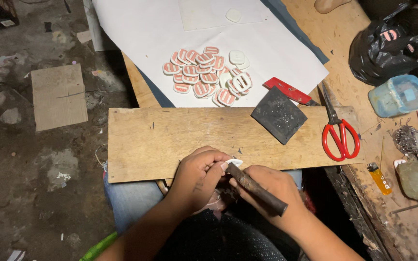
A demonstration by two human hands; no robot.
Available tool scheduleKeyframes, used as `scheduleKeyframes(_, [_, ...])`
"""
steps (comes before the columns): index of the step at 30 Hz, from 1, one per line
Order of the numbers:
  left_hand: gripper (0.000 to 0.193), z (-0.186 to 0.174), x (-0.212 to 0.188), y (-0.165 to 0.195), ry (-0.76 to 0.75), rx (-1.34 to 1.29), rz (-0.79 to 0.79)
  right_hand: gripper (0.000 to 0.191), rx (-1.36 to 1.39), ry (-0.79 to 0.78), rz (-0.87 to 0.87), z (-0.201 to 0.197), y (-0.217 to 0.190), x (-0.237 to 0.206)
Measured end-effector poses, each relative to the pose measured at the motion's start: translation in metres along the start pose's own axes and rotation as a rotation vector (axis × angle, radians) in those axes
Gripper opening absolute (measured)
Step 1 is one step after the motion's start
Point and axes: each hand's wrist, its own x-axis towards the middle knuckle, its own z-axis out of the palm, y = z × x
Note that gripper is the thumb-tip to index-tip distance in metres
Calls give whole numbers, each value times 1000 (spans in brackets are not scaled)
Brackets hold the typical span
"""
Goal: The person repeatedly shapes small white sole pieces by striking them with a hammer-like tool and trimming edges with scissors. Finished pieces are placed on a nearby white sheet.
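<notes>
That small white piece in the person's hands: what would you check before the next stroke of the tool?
1. White piece pinched in left hand: ok.
2. Dark-handled tool gripped by right hand, tip at the piece: ok.
3. Left fingertips away from the tool tip: not ok, they sit right beside it.
4. Wooden board lying flat under the work: ok.
5. Red scissors and scraper out of the hands' way: ok.
6. Tool edge sharpness: cannot tell.
</notes>
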Motion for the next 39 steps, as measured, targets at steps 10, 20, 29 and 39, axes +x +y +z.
scheduleKeyframes(10, [33,-1,11,-17,7,-606,-607,15,52,72,124,-4,1,-9])
scheduleKeyframes(20, [29,0,8,-5,-33,-467,-427,16,80,14,-14,-3,-2,-10])
scheduleKeyframes(29, [19,-11,7,26,-85,116,-218,13,104,-6,65,-5,1,-4])
scheduleKeyframes(39, [19,-7,6,14,-120,-376,-516,22,-43,99,-53,6,-7,-8])
